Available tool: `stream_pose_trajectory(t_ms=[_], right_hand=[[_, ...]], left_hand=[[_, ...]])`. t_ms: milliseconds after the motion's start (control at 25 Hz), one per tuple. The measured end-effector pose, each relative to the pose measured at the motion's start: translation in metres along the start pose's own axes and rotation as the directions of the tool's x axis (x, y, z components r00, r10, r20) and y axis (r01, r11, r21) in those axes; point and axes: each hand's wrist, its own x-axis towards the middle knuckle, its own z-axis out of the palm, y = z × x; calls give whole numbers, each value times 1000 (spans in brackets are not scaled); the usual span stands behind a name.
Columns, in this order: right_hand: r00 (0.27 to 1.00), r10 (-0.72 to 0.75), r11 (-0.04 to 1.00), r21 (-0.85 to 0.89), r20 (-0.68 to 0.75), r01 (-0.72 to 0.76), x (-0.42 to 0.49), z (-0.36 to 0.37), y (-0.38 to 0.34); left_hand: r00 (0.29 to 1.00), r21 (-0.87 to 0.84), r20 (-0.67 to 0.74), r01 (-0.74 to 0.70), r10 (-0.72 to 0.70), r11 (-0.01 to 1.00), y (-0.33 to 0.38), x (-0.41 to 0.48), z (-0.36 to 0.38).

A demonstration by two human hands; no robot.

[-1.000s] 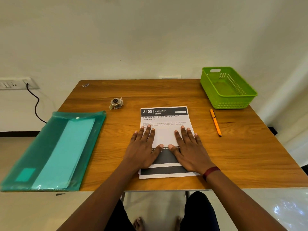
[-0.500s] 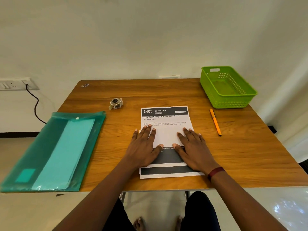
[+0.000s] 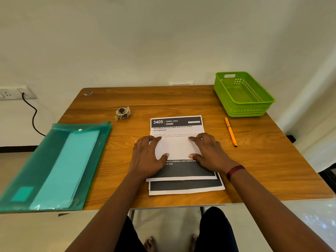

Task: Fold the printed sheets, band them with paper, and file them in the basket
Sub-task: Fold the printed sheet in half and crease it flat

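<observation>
Both hands have slid outward from the sheets' (image 3: 177, 146) middle: left hand (image 3: 147, 157) to the 9 o'clock edge, right hand (image 3: 209, 153) to 3 o'clock. Fingers are spread flat and pressing, pinching nothing. Probably creasing the first fold. Sheets lie mid-table (image 3: 272, 160), white flap over dark print, bottom sheet skewed. Basket (image 3: 243, 110) waits at 1 o'clock.

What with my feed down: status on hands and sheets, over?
Left hand and right hand open, pressing sheets. Sheets part folded, unbanded. Pen lies between sheets and basket.
</observation>
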Motion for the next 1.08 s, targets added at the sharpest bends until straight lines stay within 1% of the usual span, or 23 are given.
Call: stream_pose_trajectory(t_ms=[160,240,320,400,480,600,720,840,960,1080], right_hand=[[989,-28,1000,-6,-146,28,-1,0,-5],[964,-40,999,2,-264,42,-7,8,-6],[907,-41,998,22,-418,55,-14,16,-7],[833,-38,996,45,-552,75,-19,21,-8],[780,-31,992,73,-626,98,-23,20,-10],[741,-46,981,112,-670,161,-25,12,-11],[718,-79,965,128,-691,230,-25,4,-11],[723,-108,964,106,-682,244,-23,3,-8],[749,-118,966,99,-652,239,-24,8,-4],[788,-133,967,95,-601,236,-29,18,2]], left_hand=[[994,-106,-112,-29,17,994,2,-9,-6],[988,-171,-155,-46,20,984,4,-11,-8],[971,-210,-234,-95,44,973,4,-14,-9],[932,-230,-355,-163,73,960,5,-16,-11],[884,-217,-453,-237,117,947,8,-20,-13],[825,-156,-529,-326,200,932,12,-26,-14],[793,-146,-579,-330,190,933,9,-27,-14],[802,-97,-563,-301,197,949,4,-24,-10],[831,-38,-506,-290,231,956,0,-22,-7],[860,-47,-457,-281,229,959,2,-23,-6]])
